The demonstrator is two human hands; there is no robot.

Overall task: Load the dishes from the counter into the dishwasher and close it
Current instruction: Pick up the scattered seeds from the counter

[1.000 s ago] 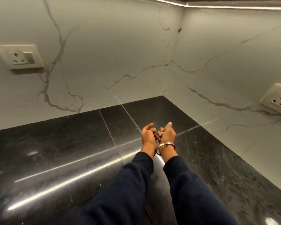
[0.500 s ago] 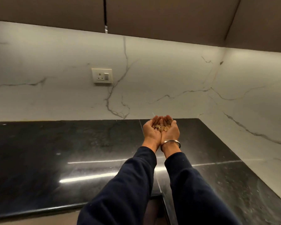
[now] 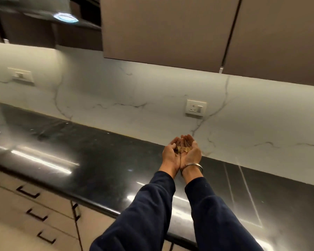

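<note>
My left hand and my right hand are held side by side, palms up, forming one cup above the black stone counter. Several small golden-brown pieces lie in the hollow between the palms; what they are I cannot tell. A metal bangle circles my right wrist, and dark blue sleeves cover both forearms. No dishes and no dishwasher are in view.
A white marble backsplash with a wall socket rises behind the hands, and a second socket sits far left. Brown upper cabinets hang overhead. Beige drawers with black handles run under the counter's front edge at lower left.
My hands have gone from curled together over the counter corner to palms-up and cupped with small pieces in them. The view has swung left and pulled back, showing the drawers and upper cabinets.
</note>
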